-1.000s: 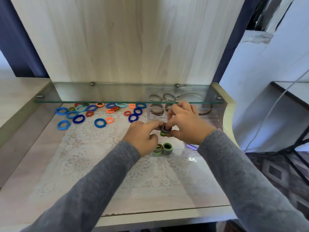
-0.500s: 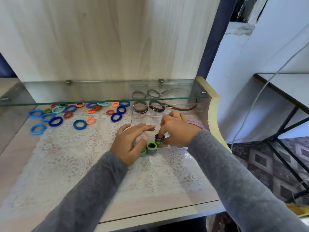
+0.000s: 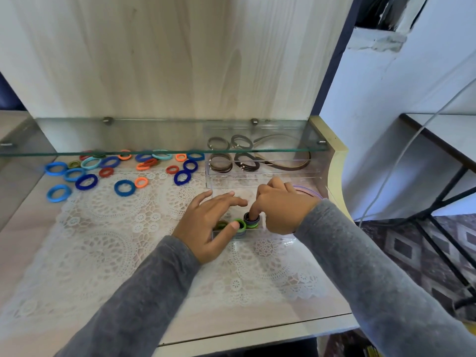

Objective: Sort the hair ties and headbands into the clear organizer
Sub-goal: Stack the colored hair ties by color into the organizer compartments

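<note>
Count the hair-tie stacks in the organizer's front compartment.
3: olive stack leftmost, partly behind the left hand; green stack in the middle, at its thumb; dark stack rightmost, under a fingertip of the right hand. The hands may hide more.

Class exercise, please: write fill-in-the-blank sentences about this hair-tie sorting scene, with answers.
The right hand pushes one ____ into the dark stack of hair ties.
The thumb of the left hand touches a ____ hair tie.
The loose hair ties lie on a white ____ mat.
The brown headband lies in the clear organizer beneath the ____ shelf.
Missing words: finger, green, lace, glass.
</note>
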Motion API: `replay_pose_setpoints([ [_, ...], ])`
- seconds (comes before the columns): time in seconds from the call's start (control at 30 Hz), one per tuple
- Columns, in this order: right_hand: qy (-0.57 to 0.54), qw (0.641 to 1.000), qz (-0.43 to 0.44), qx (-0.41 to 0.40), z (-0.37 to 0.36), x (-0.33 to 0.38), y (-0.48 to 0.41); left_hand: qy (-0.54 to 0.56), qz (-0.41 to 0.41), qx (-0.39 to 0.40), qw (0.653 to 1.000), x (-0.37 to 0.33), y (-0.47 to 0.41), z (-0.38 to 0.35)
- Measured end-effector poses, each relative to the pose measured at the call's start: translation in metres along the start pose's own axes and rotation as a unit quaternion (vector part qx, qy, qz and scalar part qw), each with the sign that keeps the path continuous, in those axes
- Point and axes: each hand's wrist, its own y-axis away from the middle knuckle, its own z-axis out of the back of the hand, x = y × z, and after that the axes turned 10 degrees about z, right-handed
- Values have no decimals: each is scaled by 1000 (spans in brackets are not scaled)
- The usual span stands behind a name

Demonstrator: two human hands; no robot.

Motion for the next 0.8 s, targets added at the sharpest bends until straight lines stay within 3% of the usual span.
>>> replay_pose_setpoints([
  [0.8,-11,999,-6,46,4,7,6,-12,-49,37,998,0,2,2],
])
